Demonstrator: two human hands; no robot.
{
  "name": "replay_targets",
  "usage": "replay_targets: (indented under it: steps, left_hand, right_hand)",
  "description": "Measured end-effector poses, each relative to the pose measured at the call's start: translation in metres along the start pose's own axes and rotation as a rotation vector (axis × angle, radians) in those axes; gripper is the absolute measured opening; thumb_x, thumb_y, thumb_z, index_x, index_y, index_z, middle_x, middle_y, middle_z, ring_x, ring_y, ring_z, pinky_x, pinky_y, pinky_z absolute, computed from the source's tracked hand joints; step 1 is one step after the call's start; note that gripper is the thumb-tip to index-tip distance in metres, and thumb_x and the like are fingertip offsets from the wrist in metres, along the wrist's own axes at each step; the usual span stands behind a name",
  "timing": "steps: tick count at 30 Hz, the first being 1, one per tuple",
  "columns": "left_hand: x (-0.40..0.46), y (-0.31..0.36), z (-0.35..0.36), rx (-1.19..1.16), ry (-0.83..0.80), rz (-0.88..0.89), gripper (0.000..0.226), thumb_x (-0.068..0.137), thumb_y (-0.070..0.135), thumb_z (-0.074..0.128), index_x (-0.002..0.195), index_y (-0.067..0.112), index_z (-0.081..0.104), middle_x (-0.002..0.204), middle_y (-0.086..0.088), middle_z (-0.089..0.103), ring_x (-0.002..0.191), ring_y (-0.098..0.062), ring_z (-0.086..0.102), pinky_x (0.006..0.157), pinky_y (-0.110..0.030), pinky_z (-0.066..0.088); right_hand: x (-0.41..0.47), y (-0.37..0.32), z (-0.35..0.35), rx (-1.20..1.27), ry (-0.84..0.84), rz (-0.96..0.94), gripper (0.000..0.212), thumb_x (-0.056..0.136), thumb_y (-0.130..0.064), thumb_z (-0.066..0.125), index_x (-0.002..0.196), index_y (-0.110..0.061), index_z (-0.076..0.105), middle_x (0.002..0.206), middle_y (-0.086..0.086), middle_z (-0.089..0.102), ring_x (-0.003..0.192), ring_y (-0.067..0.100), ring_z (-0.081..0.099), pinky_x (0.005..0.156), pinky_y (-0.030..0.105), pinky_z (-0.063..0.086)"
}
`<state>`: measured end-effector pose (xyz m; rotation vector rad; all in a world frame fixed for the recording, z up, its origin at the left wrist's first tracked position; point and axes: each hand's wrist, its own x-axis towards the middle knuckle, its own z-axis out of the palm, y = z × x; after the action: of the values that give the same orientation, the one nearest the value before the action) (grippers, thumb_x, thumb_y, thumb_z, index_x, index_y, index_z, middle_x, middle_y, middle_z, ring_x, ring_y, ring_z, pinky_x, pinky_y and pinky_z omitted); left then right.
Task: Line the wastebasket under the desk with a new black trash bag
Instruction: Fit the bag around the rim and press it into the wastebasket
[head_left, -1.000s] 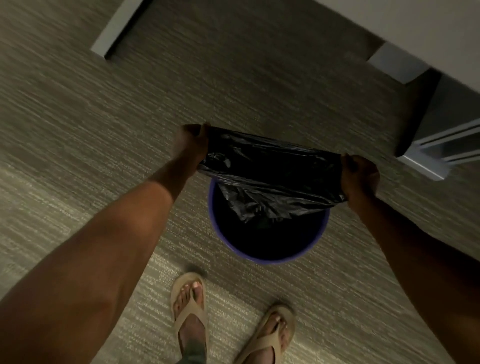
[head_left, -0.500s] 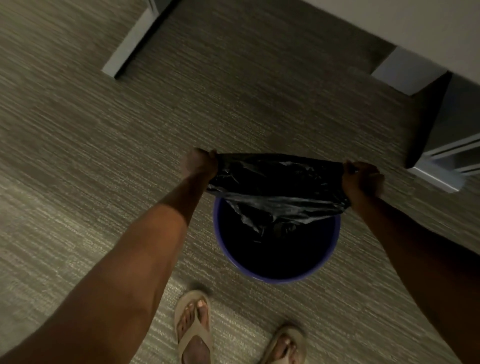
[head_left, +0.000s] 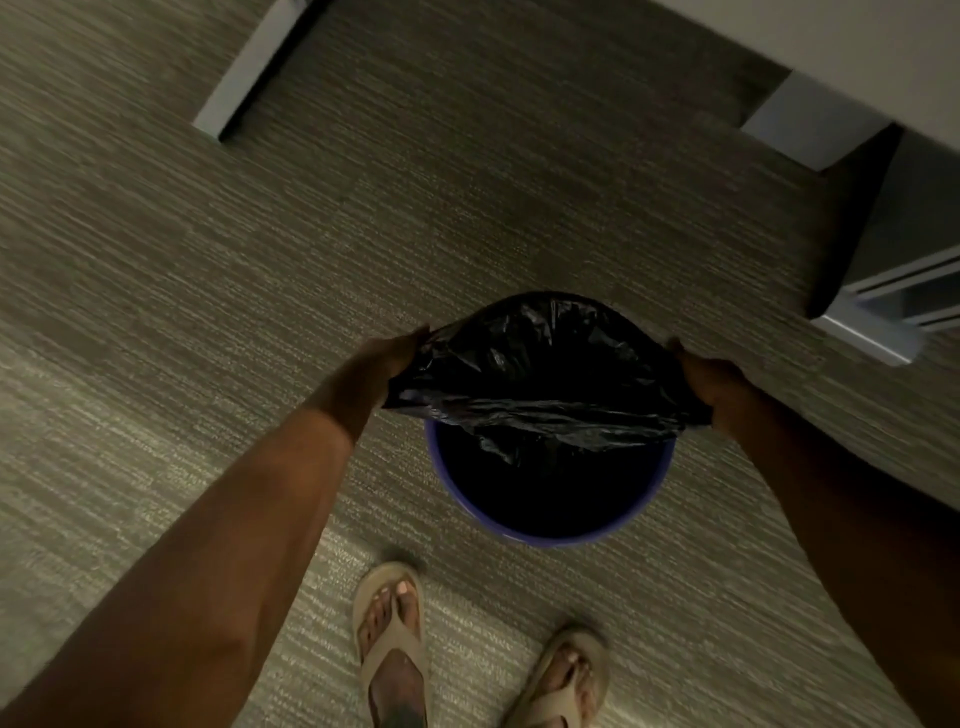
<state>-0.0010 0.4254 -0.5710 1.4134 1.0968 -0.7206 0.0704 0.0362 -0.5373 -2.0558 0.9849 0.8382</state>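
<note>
A round wastebasket with a blue rim (head_left: 550, 538) stands on the carpet in front of my feet. A black trash bag (head_left: 540, 364) hangs into it, its mouth spread wide. The bag's far edge is draped over the basket's far rim; the near edge is stretched straight across the opening, above the near rim. My left hand (head_left: 387, 358) grips the bag's left edge. On the opposite side my right hand (head_left: 711, 376) grips the right edge. The inside of the basket is dark.
Grey striped carpet covers the floor. A grey desk leg (head_left: 249, 73) lies at the top left. A pale desk top (head_left: 857, 47) and a grey drawer unit (head_left: 893, 291) stand at the right. My two sandalled feet (head_left: 392, 634) are just below the basket.
Both hands have lowered the bag onto the basket and pulled its mouth open. The far edge now covers the far rim, where before the bag hung bunched above the opening.
</note>
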Motion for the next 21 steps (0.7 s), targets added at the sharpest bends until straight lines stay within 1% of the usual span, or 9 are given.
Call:
replay_targets:
  steps: [2,4,6,8,9,13,16,19,21]
  left_hand:
    - [-0.012,-0.006,0.005,-0.180,0.064,0.004,0.074,0.089,0.066,0.062,0.136,0.009,0.062,0.139,-0.018,0.063,0.124,-0.038,0.063,0.108,-0.053,0.050]
    - [-0.029,-0.016,0.010,-0.043,0.428,0.166,0.077,0.089,0.069,0.060,0.141,0.012,0.055,0.146,-0.018,0.050,0.133,-0.039,0.053,0.109,-0.053,0.047]
    - [-0.059,-0.031,0.016,0.212,0.667,0.637,0.067,0.092,0.061,0.060,0.141,0.016,0.055,0.145,-0.016,0.048,0.135,-0.033,0.046,0.109,-0.044,0.042]
    - [-0.087,-0.044,0.025,0.491,0.627,1.107,0.052,0.093,0.052,0.063,0.133,0.018,0.062,0.134,-0.010,0.058,0.127,-0.031,0.050,0.104,-0.041,0.042]
    - [-0.098,-0.051,0.032,0.644,0.557,1.215,0.050,0.091,0.050,0.064,0.130,0.019,0.065,0.129,-0.008,0.062,0.126,-0.032,0.053,0.103,-0.044,0.043]
    - [-0.124,-0.078,0.056,1.170,0.364,1.025,0.059,0.084,0.044,0.070,0.137,0.021,0.061,0.128,-0.005,0.068,0.134,-0.038,0.047,0.110,-0.058,0.029]
    - [-0.132,-0.088,0.055,1.212,0.317,0.867,0.037,0.083,0.027,0.071,0.120,0.023,0.071,0.119,-0.005,0.072,0.131,-0.042,0.048,0.110,-0.064,0.026]
    - [-0.147,-0.104,0.056,1.224,0.356,0.900,0.027,0.074,0.018,0.077,0.101,0.019,0.077,0.112,-0.010,0.072,0.119,-0.042,0.057,0.105,-0.065,0.036]
    - [-0.160,-0.120,0.059,1.243,0.347,0.940,0.030,0.068,0.018,0.080,0.098,0.021,0.077,0.121,-0.011,0.067,0.120,-0.039,0.056,0.102,-0.060,0.040]
  right_hand:
    - [-0.008,0.006,-0.006,0.054,0.047,-0.030,0.078,0.093,-0.074,0.051,0.128,-0.006,0.066,0.119,0.019,0.071,0.096,0.034,0.071,0.076,0.040,0.059]
    - [-0.025,0.017,-0.007,0.015,0.229,-0.213,0.067,0.099,-0.066,0.048,0.129,-0.009,0.064,0.133,0.019,0.066,0.115,0.036,0.066,0.086,0.040,0.054]
    - [-0.049,0.032,-0.007,-0.036,0.501,-0.585,0.049,0.099,-0.053,0.058,0.120,-0.011,0.065,0.126,0.017,0.066,0.115,0.035,0.063,0.082,0.034,0.045]
    - [-0.078,0.042,-0.001,-0.204,0.604,-1.005,0.040,0.094,-0.042,0.070,0.114,-0.008,0.068,0.115,0.015,0.069,0.109,0.032,0.062,0.081,0.036,0.046]
    - [-0.091,0.047,0.004,-0.327,0.546,-1.155,0.043,0.090,-0.041,0.075,0.116,-0.008,0.069,0.116,0.013,0.070,0.112,0.031,0.062,0.085,0.038,0.048]
    - [-0.116,0.063,0.031,-0.828,0.243,-1.195,0.059,0.081,-0.034,0.082,0.133,-0.012,0.068,0.124,0.012,0.068,0.129,0.037,0.057,0.104,0.051,0.045]
    - [-0.119,0.071,0.036,-0.737,0.259,-1.142,0.026,0.078,-0.004,0.076,0.103,-0.008,0.078,0.098,0.013,0.075,0.114,0.041,0.065,0.095,0.053,0.049]
    - [-0.117,0.087,0.027,-0.625,0.226,-1.170,0.021,0.077,0.004,0.071,0.093,-0.006,0.078,0.093,0.011,0.074,0.105,0.038,0.067,0.087,0.051,0.055]
    - [-0.115,0.109,0.020,-0.607,0.234,-1.232,0.020,0.077,0.004,0.072,0.094,-0.005,0.078,0.095,0.010,0.074,0.109,0.037,0.066,0.086,0.049,0.057]
